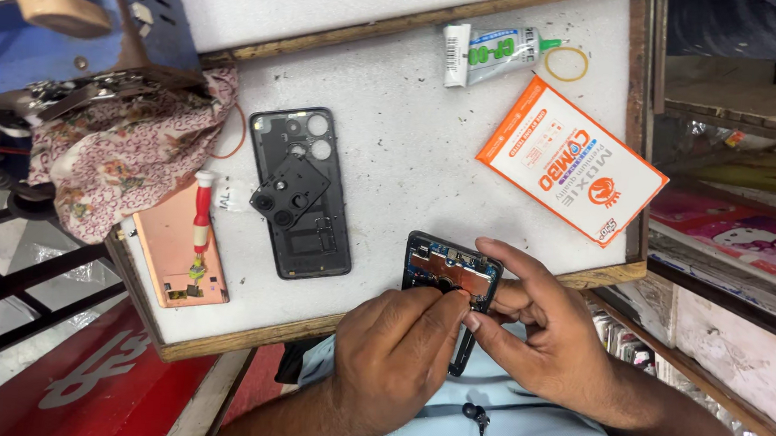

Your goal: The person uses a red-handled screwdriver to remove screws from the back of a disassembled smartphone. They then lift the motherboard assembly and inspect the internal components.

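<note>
Head view: we work on an opened phone (450, 276) at the tabletop (410, 156) edge.
Our left hand (398, 344) pinches its circuit board; our right hand (543, 331) clasps its frame.

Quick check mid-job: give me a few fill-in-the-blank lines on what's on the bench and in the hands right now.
1. Both hands, left and right, hold an opened ____ at the bench's near edge.
2. The red screwdriver lies on a ____-coloured back panel.
3. The black frame lies to the ____ of the orange packet in the picture.
4. A yellow ____ band lies beside the glue tube.

Missing words: phone; copper; left; rubber
</note>
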